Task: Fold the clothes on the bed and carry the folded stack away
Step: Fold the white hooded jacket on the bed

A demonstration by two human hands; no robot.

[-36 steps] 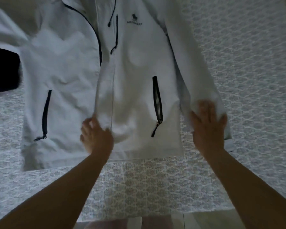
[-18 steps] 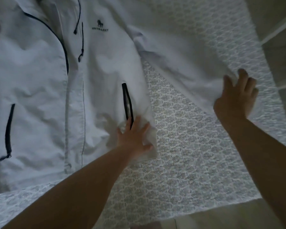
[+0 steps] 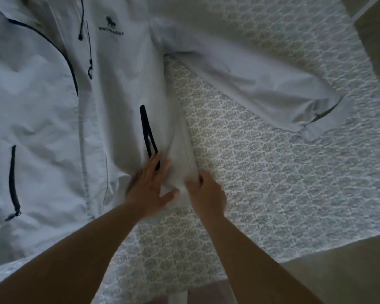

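From my remote station, the head view shows a white zip-front jacket of thin woven fabric (image 3: 53, 119) spread front-up across the left and upper centre of the frame, lying on a bed covered by a white-and-grey lace-patterned bedspread (image 3: 272, 183). The jacket carries a small dark horse logo with lettering (image 3: 110, 26) at the upper centre, a dark drawcord (image 3: 82, 18) hanging at the collar, and two dark-trimmed pocket zips: one at the lower left (image 3: 13, 183), one at the centre (image 3: 148, 132).

The jacket's sleeve (image 3: 261, 84) runs from the shoulder at the upper centre out toward the right of the frame, lying flat on the bedspread; its cuff (image 3: 323, 115) is at the right, well apart from both hands.

My left hand (image 3: 150, 187) lies at the lower centre on the jacket's hem corner, fingers straight and spread, pressing the fabric flat; its fingertips touch the lower end of the central pocket zip. My right hand (image 3: 206, 194) sits just beside it to the right, at the jacket's side edge, with the fingers curled in and the thumb against the fabric, so this grip appears to pinch the edge of the jacket. The two hands are nearly touching.

A pale strip of floor (image 3: 338, 270) shows at the lower right beyond the bed's edge.
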